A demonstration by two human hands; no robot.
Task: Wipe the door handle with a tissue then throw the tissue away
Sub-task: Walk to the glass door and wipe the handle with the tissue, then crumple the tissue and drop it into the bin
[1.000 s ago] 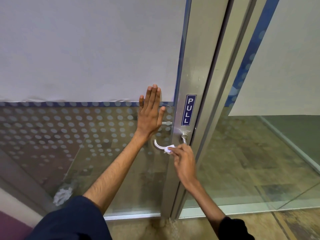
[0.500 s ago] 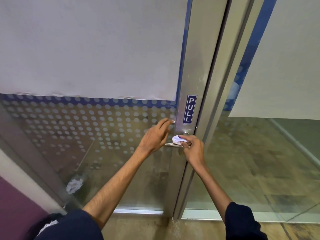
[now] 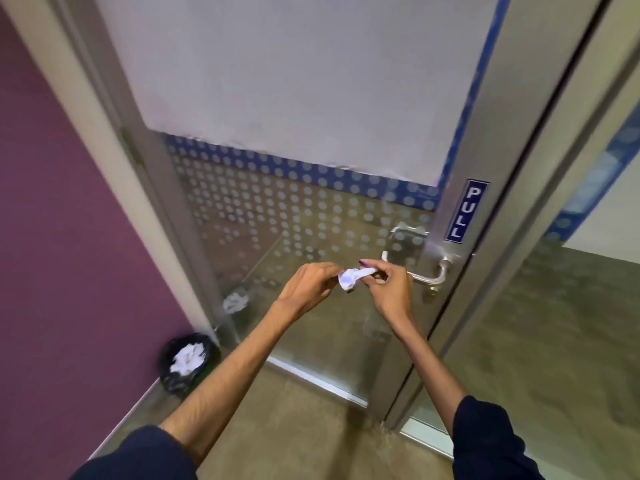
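Since the glass door [image 3: 311, 237] fills most of my view, I'll start there: its steel door handle [image 3: 429, 277] sits at the right edge, just under the PULL sticker [image 3: 464, 211], and nothing's touching it. The bin [image 3: 188, 362], at the foot of the purple wall [image 3: 52, 237], holds white scraps. My left hand [image 3: 306, 287] and right hand [image 3: 389, 289] both pinch the crumpled tissue [image 3: 353, 276] between them, just beside the handle. Looks like wiping's done; the toss isn't.

White tissue [image 3: 351, 277] — purple wall [image 3: 69, 202] — blue PULL sign [image 3: 465, 211], dotted glass [image 3: 277, 216].
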